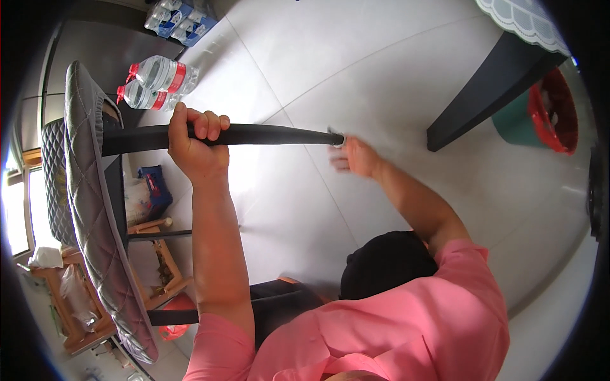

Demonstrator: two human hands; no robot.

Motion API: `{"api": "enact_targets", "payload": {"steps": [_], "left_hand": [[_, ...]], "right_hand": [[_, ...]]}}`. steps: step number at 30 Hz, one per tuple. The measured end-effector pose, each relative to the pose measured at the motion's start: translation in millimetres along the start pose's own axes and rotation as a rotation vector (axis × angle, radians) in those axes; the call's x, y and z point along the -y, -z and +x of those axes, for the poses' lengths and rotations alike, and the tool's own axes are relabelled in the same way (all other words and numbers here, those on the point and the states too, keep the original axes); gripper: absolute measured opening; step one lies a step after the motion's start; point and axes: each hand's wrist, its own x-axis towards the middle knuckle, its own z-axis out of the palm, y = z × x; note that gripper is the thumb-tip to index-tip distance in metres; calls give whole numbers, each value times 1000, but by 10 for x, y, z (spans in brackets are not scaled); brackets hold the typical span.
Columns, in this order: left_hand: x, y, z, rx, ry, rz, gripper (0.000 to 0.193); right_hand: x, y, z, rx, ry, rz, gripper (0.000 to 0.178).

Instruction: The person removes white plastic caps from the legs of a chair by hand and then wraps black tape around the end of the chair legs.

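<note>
While the left hand (pixel 200 155) wrapped around the black leg (pixel 267 134) of a tipped chair (pixel 112 267), whose quilted seat (pixel 89 171) stood at nine o'clock, the leg's long axis pointed toward three, its tip (pixel 337 138) nearer the blurred right hand (pixel 361 157), whose grip could not be told.

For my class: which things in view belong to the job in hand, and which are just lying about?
In the job:
Left hand, gripping the black chair leg
Right hand, blurred, at the leg's far end
Grey quilted seat cover, on the same chair

Just lying about:
Large red-capped bottles
Packs of smaller bottles
Green bin
</note>
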Motion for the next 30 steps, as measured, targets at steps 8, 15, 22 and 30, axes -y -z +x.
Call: {"api": "enact_targets", "payload": {"steps": [8,15,22,30], "left_hand": [[-44,139,100,2,-15,2,30],[-35,99,100,-31,-3,6,28],[2,119,116,-14,2,-28,28],[69,46,111,59,33,-6,29]], "right_hand": [[930,-858,-605,144,484,65,47],[1078,-976,-1135,277,677,-142,33],[-5,-585,-671,246,238,-996,19],[995,-512,82,-179,620,-371,30]]}}
